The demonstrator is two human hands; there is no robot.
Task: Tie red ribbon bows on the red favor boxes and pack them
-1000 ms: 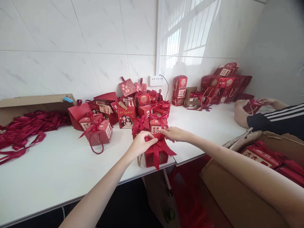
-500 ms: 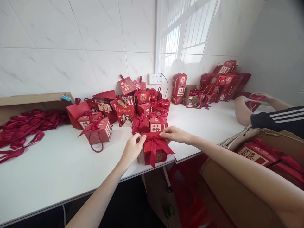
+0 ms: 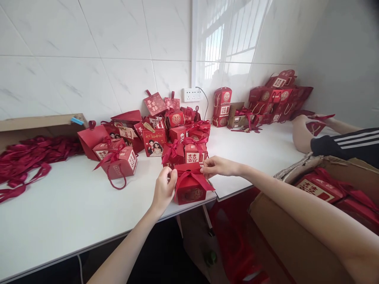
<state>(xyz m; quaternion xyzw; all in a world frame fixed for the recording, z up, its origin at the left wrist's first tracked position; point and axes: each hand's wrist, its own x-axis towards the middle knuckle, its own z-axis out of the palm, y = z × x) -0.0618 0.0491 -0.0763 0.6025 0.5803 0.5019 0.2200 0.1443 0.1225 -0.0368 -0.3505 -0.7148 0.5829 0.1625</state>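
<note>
A red gift box [image 3: 192, 192] with gold print stands at the front edge of the white table. Across its top runs a dark red satin ribbon [image 3: 199, 178] tied in a bow, one tail slanting right and the other falling at the left. My left hand [image 3: 165, 188] is closed at the box's upper left corner, thumb and fingers pinching the ribbon; the exact grip is partly hidden. At the upper right, my right hand [image 3: 219, 166] pinches the ribbon between thumb and forefinger. Right behind stand more ribboned red boxes [image 3: 194, 152].
Loose ribbons [image 3: 38, 156] lie in a carton at left. A box with a rope handle [image 3: 122, 161] sits nearby. Stacked boxes [image 3: 275, 98] line the wall. At right, another person's hands [image 3: 303, 132] work on a red box; an open carton [image 3: 278, 221] holds ribboned boxes.
The front ribbon tail has shifted from hanging over the box's face to its left side. My left hand has moved slightly down and left. The view has shifted a little.
</note>
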